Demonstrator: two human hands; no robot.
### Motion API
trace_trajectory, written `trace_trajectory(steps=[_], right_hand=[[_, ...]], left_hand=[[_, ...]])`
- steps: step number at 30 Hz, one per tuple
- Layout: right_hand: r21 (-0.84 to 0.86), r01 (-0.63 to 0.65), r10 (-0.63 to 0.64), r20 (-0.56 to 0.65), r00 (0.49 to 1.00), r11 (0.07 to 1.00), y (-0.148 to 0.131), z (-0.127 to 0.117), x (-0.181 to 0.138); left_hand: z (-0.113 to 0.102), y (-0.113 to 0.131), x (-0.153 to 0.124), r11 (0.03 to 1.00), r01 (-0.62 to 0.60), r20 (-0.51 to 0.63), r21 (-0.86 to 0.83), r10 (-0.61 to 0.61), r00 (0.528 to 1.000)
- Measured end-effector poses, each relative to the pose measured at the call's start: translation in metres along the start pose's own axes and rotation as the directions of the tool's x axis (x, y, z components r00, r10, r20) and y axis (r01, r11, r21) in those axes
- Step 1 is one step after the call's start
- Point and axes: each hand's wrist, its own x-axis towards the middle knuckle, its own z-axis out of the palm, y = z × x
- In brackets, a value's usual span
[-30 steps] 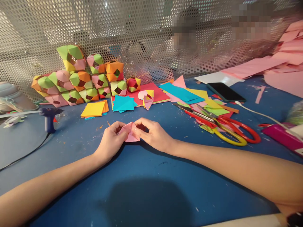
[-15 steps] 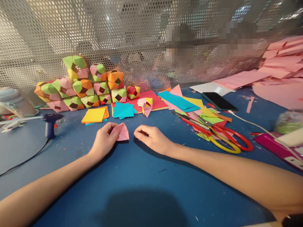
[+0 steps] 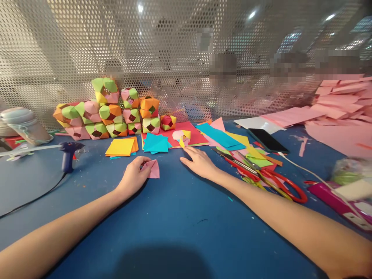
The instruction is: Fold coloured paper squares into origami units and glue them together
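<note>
My left hand point(image 3: 134, 177) rests on the blue table point(image 3: 180, 217) and pinches a folded pink paper piece point(image 3: 152, 169) between thumb and fingers. My right hand point(image 3: 200, 162) is stretched forward with its fingers extended and nothing in it. Its fingertips lie close to a small folded pink and yellow paper piece point(image 3: 182, 136) on a red sheet point(image 3: 194, 137). A stack of blue paper squares point(image 3: 155, 143) and a stack of yellow and orange squares point(image 3: 121, 147) lie just beyond both hands.
Several folded paper cubes point(image 3: 110, 114) are piled against the perforated metal screen point(image 3: 174, 54). A blue glue gun point(image 3: 69, 153) stands at left. Scissors point(image 3: 261, 174), loose coloured sheets point(image 3: 229, 137), a phone point(image 3: 267, 140) and pink paper point(image 3: 340, 104) lie at right.
My right hand let go of the pink piece and reached forward toward the pink and yellow piece. My left hand kept hold of the pink piece. The view tilted upward.
</note>
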Motion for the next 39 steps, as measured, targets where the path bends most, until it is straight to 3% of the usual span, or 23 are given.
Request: trace_trajectory(steps=[7,13,17,22,25,29,33,39], right_hand=[[0.136,0.035,-0.01,-0.178,0.984,0.99,0.0,0.001,0.001],[0.226,0.033,0.033,-0.286,0.958,0.974,0.002,-0.003,0.001],[0.182,0.07,-0.013,-0.297,0.955,0.981,-0.004,-0.004,-0.003],[-0.037,0.135,-0.14,-0.261,0.955,0.99,-0.011,-0.006,-0.007],[-0.017,0.186,-0.183,-0.291,0.939,0.982,-0.017,-0.009,-0.008],[-0.005,0.324,-0.32,-0.161,0.933,0.946,-0.033,-0.013,-0.005],[0.007,0.459,-0.459,0.024,0.888,0.888,-0.056,-0.012,0.015],[0.053,0.459,-0.46,0.193,0.866,0.887,-0.095,0.01,0.08]], left_hand=[[-0.003,-0.001,0.002,0.998,0.025,-0.047,-0.051,-0.027,0.999],[-0.003,-0.002,0.002,0.989,0.054,-0.014,-0.14,-0.056,0.998],[-0.001,-0.003,0.003,0.982,0.061,-0.006,-0.178,-0.063,0.998],[-0.001,-0.001,0.002,0.973,0.058,0.003,-0.223,-0.059,0.998],[0.0,-0.003,0.002,0.969,0.048,-0.003,-0.242,-0.05,0.999],[0.001,-0.008,0.004,0.964,0.052,0.006,-0.26,-0.052,0.999],[0.003,-0.008,0.005,0.958,0.033,0.009,-0.286,-0.032,0.999],[0.004,-0.008,0.004,0.927,-0.013,-0.002,-0.375,0.013,1.0]])
